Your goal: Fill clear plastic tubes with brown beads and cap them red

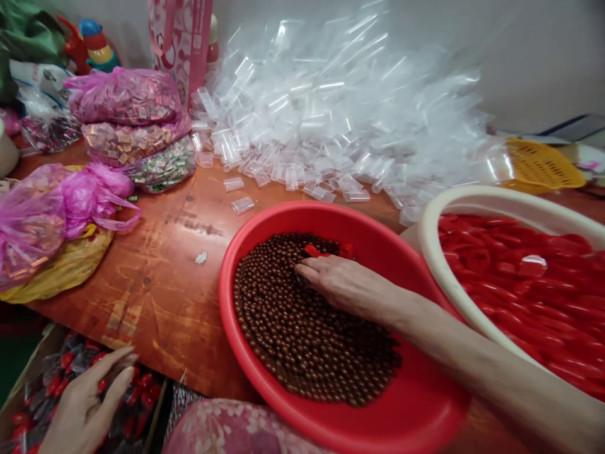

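Observation:
My right hand (343, 282) reaches into a red basin (420, 397) of small round brown balls (302, 340). Its fingers are bent down among the balls, and their tips are partly hidden. A red plastic piece (316, 251) shows at the fingers, apparently held; a second bit of red (346, 251) sticks out just behind the hand. At the lower left, my left hand (87, 403) hovers with fingers stretched and apart, nothing visible in them. Below it is a box (14, 391) of small clear containers with red parts (54, 384).
Right of the basin stands a white tub (428, 243) of red plastic pieces (529, 302). Clear plastic sleeves (331, 120) are heaped along the wall, beside a yellow basket (543, 165). Pink bags (127, 98) of small packets lie on the wooden table (174, 284) at left.

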Tool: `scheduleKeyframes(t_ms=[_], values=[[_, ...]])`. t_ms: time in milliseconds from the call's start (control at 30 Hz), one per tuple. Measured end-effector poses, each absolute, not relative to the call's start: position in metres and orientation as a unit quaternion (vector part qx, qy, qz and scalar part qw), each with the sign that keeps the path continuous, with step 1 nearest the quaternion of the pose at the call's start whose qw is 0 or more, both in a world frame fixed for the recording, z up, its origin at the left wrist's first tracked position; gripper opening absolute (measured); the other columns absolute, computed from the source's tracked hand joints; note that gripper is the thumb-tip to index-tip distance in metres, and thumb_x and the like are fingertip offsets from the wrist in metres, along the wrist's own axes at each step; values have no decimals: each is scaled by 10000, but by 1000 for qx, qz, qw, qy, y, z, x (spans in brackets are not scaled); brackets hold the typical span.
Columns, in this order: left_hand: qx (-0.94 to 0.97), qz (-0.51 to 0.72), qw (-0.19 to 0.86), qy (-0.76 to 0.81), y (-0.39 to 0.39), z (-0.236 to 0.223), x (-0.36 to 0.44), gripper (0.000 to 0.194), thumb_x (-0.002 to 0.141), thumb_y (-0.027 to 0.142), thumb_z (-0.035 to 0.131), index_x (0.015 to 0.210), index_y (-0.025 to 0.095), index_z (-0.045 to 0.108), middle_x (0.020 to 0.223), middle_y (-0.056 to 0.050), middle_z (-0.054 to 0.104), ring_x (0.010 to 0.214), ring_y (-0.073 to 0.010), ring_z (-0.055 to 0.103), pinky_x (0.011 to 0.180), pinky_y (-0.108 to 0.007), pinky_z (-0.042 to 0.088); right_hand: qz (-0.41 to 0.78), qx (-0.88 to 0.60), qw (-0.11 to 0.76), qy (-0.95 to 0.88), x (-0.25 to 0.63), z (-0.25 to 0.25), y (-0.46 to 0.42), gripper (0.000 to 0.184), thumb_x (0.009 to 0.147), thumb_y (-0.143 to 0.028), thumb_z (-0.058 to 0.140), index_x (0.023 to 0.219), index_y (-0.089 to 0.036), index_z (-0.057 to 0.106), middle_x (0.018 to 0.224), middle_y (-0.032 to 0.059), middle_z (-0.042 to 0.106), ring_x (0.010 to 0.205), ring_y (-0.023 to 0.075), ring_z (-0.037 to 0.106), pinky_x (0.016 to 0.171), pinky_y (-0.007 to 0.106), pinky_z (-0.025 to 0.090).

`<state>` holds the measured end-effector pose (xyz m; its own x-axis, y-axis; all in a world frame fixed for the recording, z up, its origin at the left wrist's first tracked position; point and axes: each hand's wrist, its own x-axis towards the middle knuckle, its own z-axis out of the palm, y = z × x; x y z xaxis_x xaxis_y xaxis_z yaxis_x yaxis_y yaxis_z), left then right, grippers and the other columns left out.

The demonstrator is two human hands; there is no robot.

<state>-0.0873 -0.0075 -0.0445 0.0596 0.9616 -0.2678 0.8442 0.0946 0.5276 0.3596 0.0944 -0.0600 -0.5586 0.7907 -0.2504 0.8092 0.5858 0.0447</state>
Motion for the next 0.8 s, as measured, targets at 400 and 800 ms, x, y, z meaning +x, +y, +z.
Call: scheduleKeyframes(t_ms=[400, 800], values=[[777, 435, 323, 320, 51, -33, 92, 199, 841, 39, 538, 976, 136, 647, 852, -87, 733, 835, -157, 679, 790, -286, 542, -221, 376, 112, 893, 320, -63, 59, 266, 770, 14, 529, 966, -104, 666, 927, 115, 664, 843, 214, 652, 768, 307, 504], [806, 179, 409, 387, 60, -4, 101, 586, 913, 198, 479, 1446, 12, 324, 1499, -226, 404, 1407, -268, 379, 1170, -454, 332, -558, 380, -170, 717, 329, -23, 75, 407, 873, -375, 633, 1232, -184, 603, 1095, 60, 650, 1061, 201, 592, 965, 366, 451]])
